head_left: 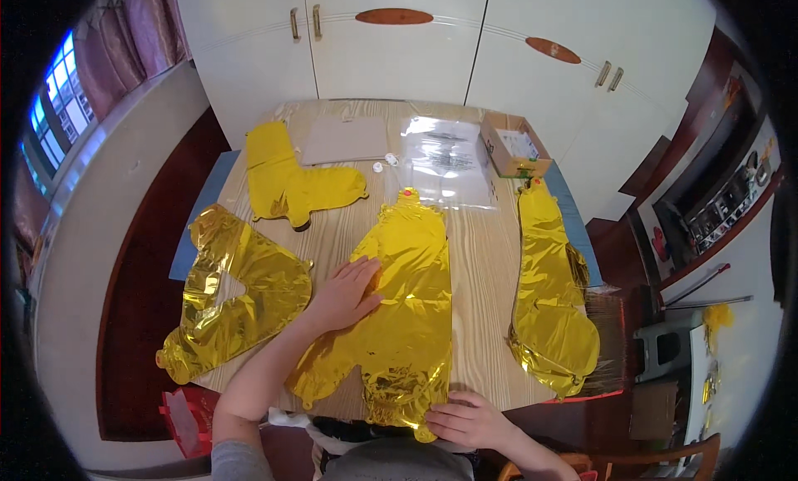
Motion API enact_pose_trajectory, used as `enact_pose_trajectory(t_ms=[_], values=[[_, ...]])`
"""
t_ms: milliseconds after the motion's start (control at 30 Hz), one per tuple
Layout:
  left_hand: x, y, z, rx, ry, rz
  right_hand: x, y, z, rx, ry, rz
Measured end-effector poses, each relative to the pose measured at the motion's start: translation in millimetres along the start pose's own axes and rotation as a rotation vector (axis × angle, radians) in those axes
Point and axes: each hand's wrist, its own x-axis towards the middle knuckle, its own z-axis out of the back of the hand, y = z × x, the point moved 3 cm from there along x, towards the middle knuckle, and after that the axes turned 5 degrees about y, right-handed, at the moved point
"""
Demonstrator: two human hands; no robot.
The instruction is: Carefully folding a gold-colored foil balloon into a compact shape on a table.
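A flat, uninflated gold foil balloon (407, 273) lies in front of me in the middle of the table. My left hand (347, 294) rests flat on its left side with the fingers stretched out. At the balloon's lower right corner, my right hand (470, 419) touches the edge with its fingertips, fingers extended and slightly apart. The bottom tip of that balloon reaches the table's near edge. To the left lies a triangular gold foil balloon (249, 298) with a small opening in its middle. A long gold foil balloon (549, 290) lies to the right, and an L-shaped one (287, 174) at the far left.
At the back of the wood-grain table (482, 265) are a greyish flat sheet (345, 140), clear plastic packaging (445, 161), small white pieces (386, 163) and an open cardboard box (515, 149). White cabinets (399, 57) stand behind. A red bag (187, 419) sits below left.
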Motion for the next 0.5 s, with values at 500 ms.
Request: enact_pose_trajectory(t_ms=[500], values=[[93.5,38.5,16.2,-0.032,-0.099,0.462,-5.8,1.0,-3.9,0.007,-0.027,-0.015]])
